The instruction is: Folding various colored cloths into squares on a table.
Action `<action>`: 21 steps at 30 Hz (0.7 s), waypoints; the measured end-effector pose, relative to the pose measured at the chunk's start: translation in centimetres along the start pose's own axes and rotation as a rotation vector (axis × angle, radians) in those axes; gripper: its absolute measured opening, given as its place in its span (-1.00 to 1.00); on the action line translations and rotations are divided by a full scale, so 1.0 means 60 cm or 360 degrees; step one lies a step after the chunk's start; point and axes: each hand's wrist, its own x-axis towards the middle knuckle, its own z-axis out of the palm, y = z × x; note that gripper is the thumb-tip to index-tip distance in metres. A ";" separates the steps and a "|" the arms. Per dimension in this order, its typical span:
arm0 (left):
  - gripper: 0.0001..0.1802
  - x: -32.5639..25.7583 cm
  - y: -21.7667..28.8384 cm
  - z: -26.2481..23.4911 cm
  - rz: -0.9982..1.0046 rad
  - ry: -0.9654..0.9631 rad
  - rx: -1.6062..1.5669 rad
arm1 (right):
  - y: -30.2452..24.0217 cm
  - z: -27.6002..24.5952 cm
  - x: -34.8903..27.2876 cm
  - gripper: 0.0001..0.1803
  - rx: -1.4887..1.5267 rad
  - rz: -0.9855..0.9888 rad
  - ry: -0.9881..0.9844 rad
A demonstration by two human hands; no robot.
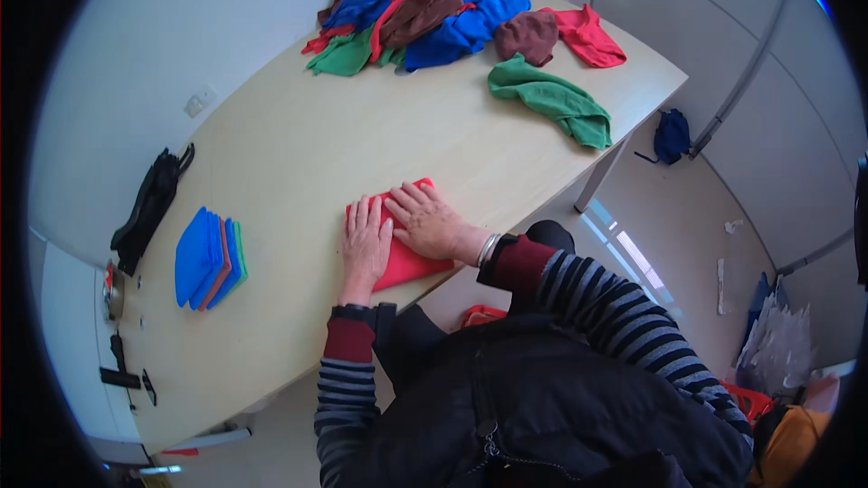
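Observation:
A folded red cloth lies flat at the near edge of the table, under both hands. My left hand rests on its left side with the fingers stretched out. Over its upper right part, my right hand lies flat, fingers spread. To the left stands a small stack of folded cloths in blue, brown and green, leaning slightly. What lies beneath my palms is hidden.
A loose heap of cloths in several colours fills the table's far end. Nearer lies a crumpled green cloth. A black umbrella-like item lies along the left edge by the wall. A dark blue bag sits on the floor.

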 end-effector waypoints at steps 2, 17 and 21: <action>-0.36 0.006 -0.002 -0.004 -0.0121 -0.0032 -0.0133 | 0.009 -0.005 0.002 -0.34 -0.0068 -0.0035 0.0044; -0.36 -0.098 0.037 -0.022 -0.0126 0.0189 0.0004 | -0.042 -0.024 -0.039 -0.34 -0.0034 -0.0174 -0.0074; -0.36 -0.105 0.044 -0.029 -0.0200 0.0161 -0.0030 | -0.027 -0.028 -0.049 -0.35 -0.0021 -0.0231 -0.0064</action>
